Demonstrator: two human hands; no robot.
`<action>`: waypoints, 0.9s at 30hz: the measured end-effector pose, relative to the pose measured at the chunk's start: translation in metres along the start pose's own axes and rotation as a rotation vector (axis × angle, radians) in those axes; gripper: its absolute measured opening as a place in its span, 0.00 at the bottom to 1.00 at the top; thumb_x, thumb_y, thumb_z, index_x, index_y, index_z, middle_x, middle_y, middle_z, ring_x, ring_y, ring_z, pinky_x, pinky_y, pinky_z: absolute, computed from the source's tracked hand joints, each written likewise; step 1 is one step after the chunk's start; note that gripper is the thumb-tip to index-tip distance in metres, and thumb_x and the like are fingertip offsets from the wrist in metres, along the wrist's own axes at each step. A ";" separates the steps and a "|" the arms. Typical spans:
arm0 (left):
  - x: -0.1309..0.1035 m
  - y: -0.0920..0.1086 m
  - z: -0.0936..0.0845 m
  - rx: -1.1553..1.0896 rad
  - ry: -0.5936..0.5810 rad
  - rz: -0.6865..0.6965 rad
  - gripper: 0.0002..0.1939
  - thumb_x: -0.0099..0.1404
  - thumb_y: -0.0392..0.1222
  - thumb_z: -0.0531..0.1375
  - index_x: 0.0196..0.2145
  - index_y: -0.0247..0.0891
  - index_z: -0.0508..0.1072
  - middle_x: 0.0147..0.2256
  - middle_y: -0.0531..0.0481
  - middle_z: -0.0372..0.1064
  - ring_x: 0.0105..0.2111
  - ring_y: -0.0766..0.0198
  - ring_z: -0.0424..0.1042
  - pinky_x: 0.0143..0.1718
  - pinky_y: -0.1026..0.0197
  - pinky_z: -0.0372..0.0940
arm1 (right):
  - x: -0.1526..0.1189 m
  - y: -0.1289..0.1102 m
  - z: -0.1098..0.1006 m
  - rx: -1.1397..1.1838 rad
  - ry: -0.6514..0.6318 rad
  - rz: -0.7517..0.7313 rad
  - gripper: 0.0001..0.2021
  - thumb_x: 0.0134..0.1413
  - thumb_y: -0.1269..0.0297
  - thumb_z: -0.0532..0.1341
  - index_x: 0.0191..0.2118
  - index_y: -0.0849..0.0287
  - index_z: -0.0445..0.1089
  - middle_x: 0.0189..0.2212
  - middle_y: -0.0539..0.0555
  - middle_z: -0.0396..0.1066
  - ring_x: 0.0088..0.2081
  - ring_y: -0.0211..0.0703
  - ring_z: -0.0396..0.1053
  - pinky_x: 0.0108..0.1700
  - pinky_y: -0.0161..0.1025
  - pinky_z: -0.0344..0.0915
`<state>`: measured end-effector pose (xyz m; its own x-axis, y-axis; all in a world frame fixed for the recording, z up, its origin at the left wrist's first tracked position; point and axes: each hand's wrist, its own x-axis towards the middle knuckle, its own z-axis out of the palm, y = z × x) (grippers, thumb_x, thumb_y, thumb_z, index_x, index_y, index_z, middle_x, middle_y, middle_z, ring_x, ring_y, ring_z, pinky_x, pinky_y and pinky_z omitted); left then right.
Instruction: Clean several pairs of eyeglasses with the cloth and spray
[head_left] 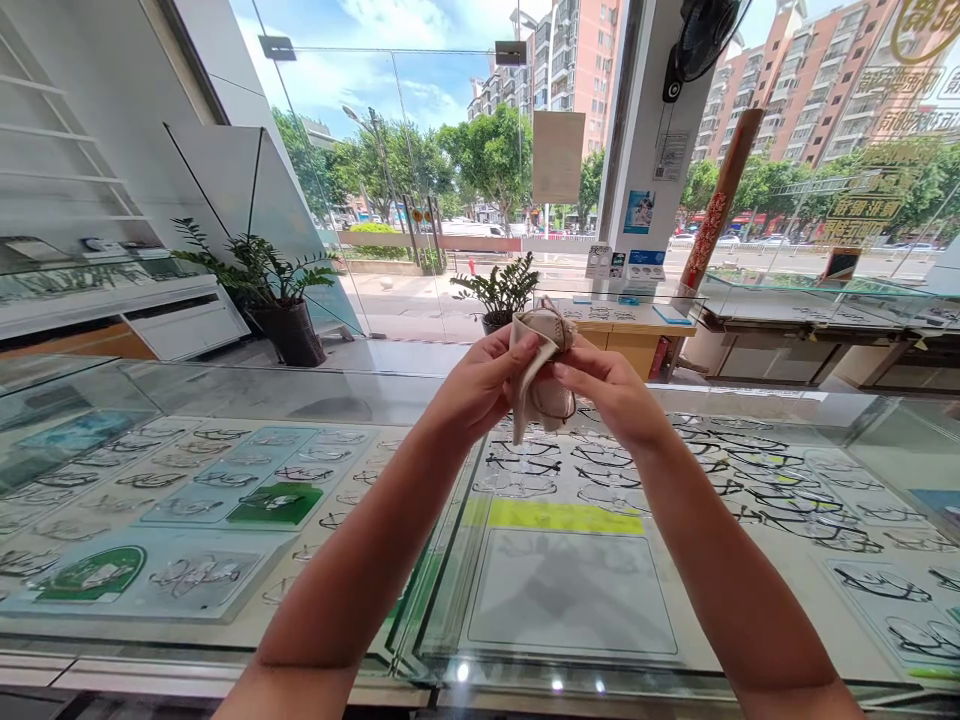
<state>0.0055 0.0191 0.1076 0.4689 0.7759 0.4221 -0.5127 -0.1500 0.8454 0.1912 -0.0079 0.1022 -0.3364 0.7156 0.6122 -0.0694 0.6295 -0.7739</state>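
Both my hands are raised together above the glass display case. A beige cloth (523, 420) hangs in folds from my left hand (491, 375), its thumb pressed on the fabric. With my right hand (604, 385) I grip a pair of eyeglasses (561, 408) by the frame, fingers pinched near its middle. One lens points up and the other down, and the cloth lies behind and around them. Part of the frame is hidden by the cloth and my fingers.
Below my hands, a glass display case (570, 650) holds rows of eyeglasses (525, 465). More frames sit in the left case (277, 570). Beyond stand potted plants (289, 310), a wooden counter (630, 345) and a glass front (420, 150). A black fan (701, 45) is mounted upper right.
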 end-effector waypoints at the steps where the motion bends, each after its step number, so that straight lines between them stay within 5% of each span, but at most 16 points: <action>1: 0.000 0.000 -0.001 0.011 -0.002 -0.009 0.16 0.62 0.50 0.76 0.42 0.38 0.83 0.35 0.47 0.79 0.31 0.67 0.74 0.35 0.65 0.70 | 0.000 0.000 0.000 0.001 -0.004 0.001 0.09 0.64 0.52 0.68 0.44 0.45 0.86 0.56 0.53 0.78 0.60 0.52 0.71 0.70 0.57 0.63; 17: 0.001 -0.013 0.006 0.282 0.216 0.316 0.19 0.54 0.51 0.80 0.35 0.39 0.80 0.32 0.52 0.77 0.29 0.67 0.71 0.33 0.63 0.66 | -0.005 -0.006 0.006 -0.013 -0.032 -0.007 0.07 0.66 0.57 0.67 0.41 0.48 0.85 0.58 0.55 0.73 0.61 0.52 0.70 0.62 0.53 0.72; 23: 0.005 -0.016 0.003 0.268 0.291 0.309 0.22 0.61 0.60 0.75 0.30 0.38 0.78 0.26 0.53 0.73 0.24 0.69 0.66 0.27 0.64 0.60 | -0.006 -0.006 0.009 -0.137 -0.065 -0.002 0.08 0.67 0.59 0.65 0.38 0.52 0.83 0.65 0.56 0.70 0.64 0.54 0.69 0.63 0.55 0.69; 27: 0.007 -0.012 -0.001 0.221 0.242 0.271 0.24 0.61 0.62 0.74 0.29 0.36 0.78 0.25 0.53 0.72 0.23 0.70 0.65 0.26 0.65 0.60 | -0.005 -0.007 0.004 -0.132 -0.092 0.021 0.10 0.68 0.57 0.65 0.39 0.51 0.83 0.66 0.55 0.70 0.65 0.54 0.68 0.66 0.56 0.66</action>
<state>0.0141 0.0266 0.1003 0.1426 0.8079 0.5718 -0.4155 -0.4755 0.7755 0.1894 -0.0171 0.1041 -0.4211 0.7019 0.5744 0.0605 0.6537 -0.7544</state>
